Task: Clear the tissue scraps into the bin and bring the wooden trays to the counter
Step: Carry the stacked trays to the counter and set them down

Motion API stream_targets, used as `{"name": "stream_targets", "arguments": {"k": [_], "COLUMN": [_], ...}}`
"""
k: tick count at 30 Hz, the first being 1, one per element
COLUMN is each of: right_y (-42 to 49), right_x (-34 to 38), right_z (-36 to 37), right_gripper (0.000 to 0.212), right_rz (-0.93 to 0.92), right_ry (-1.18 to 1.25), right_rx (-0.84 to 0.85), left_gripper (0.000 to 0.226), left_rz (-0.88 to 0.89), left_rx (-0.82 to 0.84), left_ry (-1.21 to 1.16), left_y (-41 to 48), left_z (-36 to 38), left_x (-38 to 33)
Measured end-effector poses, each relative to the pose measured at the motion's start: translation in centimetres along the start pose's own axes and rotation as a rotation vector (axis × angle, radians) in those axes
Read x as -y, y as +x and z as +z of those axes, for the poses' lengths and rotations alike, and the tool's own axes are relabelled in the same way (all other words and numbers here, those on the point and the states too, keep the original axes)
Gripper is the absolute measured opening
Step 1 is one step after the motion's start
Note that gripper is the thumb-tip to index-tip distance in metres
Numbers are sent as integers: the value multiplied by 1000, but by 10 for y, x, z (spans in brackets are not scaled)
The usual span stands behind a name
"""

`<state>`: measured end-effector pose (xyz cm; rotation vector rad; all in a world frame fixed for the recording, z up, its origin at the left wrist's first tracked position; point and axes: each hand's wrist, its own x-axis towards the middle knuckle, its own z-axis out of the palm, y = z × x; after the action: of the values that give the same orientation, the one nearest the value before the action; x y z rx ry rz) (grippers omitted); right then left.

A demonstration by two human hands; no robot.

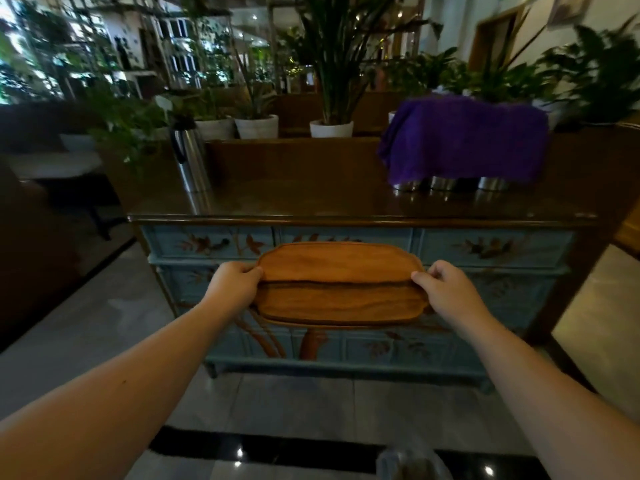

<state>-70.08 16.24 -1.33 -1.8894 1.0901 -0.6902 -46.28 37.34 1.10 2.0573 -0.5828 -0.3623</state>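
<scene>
So we're on the tray-carrying part now: left hand (235,285) and right hand (450,292) each clamped on an end of the stacked wooden trays (339,289), held in the air just short of the counter (346,206) and below its front edge. Next we'd need to lift them over that edge and set them down mid-counter, between the steel flask (190,161) near the left edge and the purple cloth (464,140) draped over metal cups toward the right.

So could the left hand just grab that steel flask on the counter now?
Probably not: the left hand and right hand both grip the stacked wooden trays, and the steel flask stands farther back on the counter.
</scene>
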Motion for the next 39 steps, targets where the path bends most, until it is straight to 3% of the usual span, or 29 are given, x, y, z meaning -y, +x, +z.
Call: {"name": "stream_targets", "arguments": {"k": [12, 17, 28, 34, 39], "right_y": [187, 247, 372, 411, 458], "right_x": [47, 59, 105, 110, 119], "right_z": [79, 127, 213, 243, 259], "right_gripper": [28, 29, 21, 20, 21], "right_rz": [-61, -39, 55, 130, 166], "right_ry": [-5, -47, -45, -43, -31], "right_rx": [146, 130, 67, 109, 157], "left_gripper": [19, 27, 20, 20, 17], "left_rz": [-35, -6, 86, -21, -54], "left_rx": [-182, -142, 26, 172, 164], "left_ry": [-60, -24, -51, -117, -73], "left_y": [166, 261, 478, 537, 577], "left_z": [3, 3, -8, -3, -1], "left_x": [-1, 11, 18, 25, 21]}}
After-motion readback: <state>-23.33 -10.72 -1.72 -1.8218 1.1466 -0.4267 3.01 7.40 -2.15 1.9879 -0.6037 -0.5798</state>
